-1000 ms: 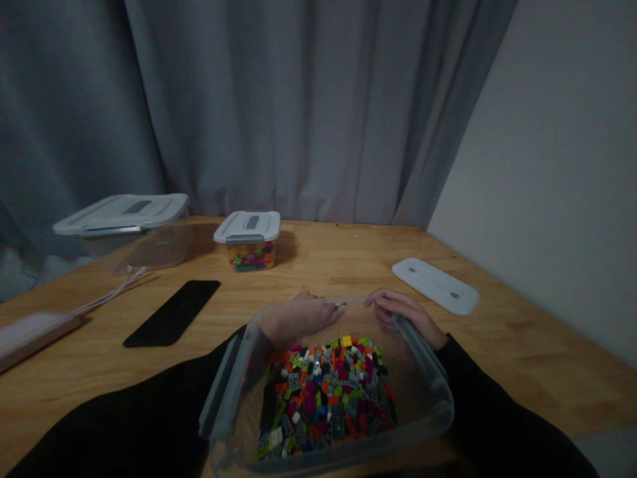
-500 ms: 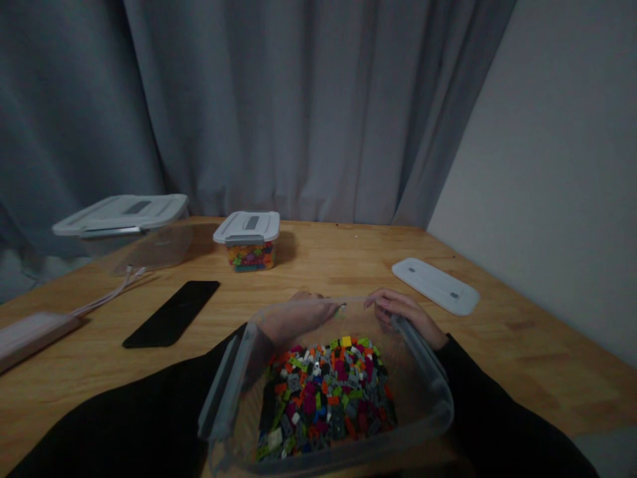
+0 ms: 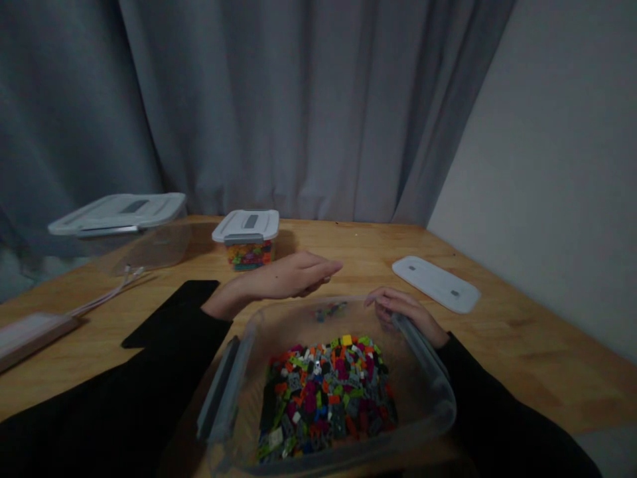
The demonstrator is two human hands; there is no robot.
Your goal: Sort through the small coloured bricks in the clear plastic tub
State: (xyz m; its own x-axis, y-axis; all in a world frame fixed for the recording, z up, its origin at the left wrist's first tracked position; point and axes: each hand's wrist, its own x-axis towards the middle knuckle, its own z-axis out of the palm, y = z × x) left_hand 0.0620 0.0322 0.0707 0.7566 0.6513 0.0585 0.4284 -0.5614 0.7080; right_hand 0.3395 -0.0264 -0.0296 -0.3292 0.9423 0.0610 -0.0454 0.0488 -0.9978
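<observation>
A clear plastic storage box [image 3: 423,425] without a lid stands in front of me, with grey latches at its sides. Mixed toy building bricks [image 3: 323,392] in grey, orange, lime, magenta and black cover its bottom. My left hand [image 3: 293,273] hovers just beyond the far rim, palm down, fingers stretched out, with nothing visible in it. At the far right corner, the curled fingers of my right hand [image 3: 405,312] grip the rim. A few small bricks [image 3: 330,310] show through the far wall, apparently on the table behind the box.
A white lid [image 3: 436,284] lies on the wooden table [image 3: 527,345] at the right. Farther back are a small lidded box of bricks [image 3: 246,239] and a large lidded clear box [image 3: 144,245]. A black phone [image 3: 172,312] and a pale power bank [image 3: 34,335] with cable lie left.
My left hand has risen from behind the far wall to above the rim, uncovering small bricks there. My right hand stays on the corner.
</observation>
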